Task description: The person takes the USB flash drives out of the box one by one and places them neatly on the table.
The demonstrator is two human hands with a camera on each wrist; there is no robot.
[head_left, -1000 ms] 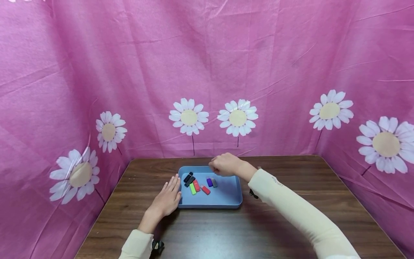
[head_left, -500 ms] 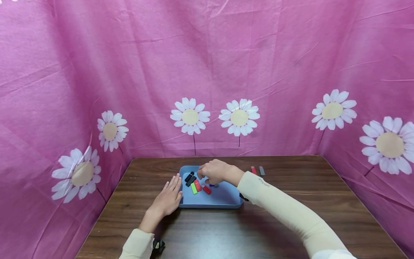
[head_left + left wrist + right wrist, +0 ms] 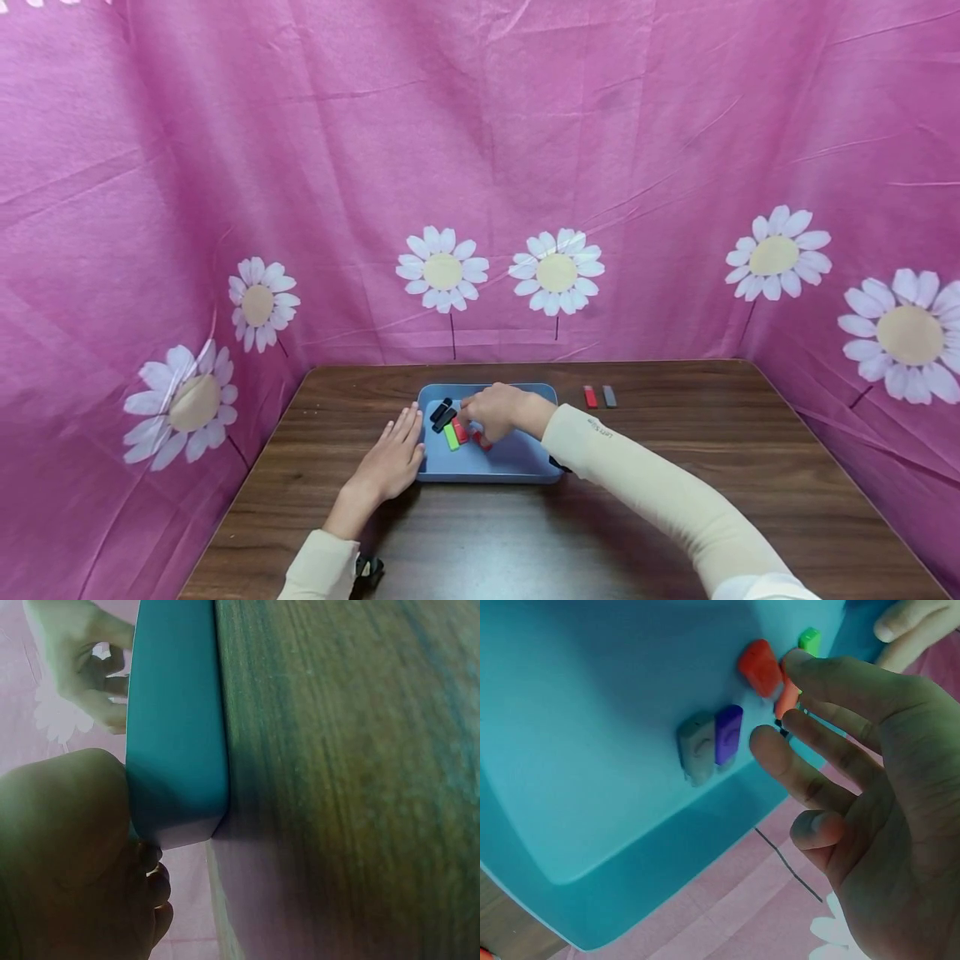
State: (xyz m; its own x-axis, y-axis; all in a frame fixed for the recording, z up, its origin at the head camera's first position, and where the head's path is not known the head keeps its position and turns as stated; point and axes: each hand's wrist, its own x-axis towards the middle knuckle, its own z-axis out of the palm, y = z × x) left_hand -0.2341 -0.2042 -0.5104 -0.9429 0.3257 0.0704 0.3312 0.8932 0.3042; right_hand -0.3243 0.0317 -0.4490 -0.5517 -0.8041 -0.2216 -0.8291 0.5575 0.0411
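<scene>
Centrally, blue tray (image 3: 525, 457), coloured sticks (image 3: 451, 437) inside

- You have lots of room on the table (image 3: 480, 533) in front of the tray (image 3: 491, 479).
- The tray's wall sticks up, so you must reach over it.
- Your left hand (image 3: 390, 459) blocks the left side.
- Little sticks (image 3: 451, 437) crowd the tray's left half, under your right hand (image 3: 498, 412).
- The right end has room, but your right arm (image 3: 645, 475) crosses above.
- Behind the table, pink cloth (image 3: 495, 125) stops you.
</scene>
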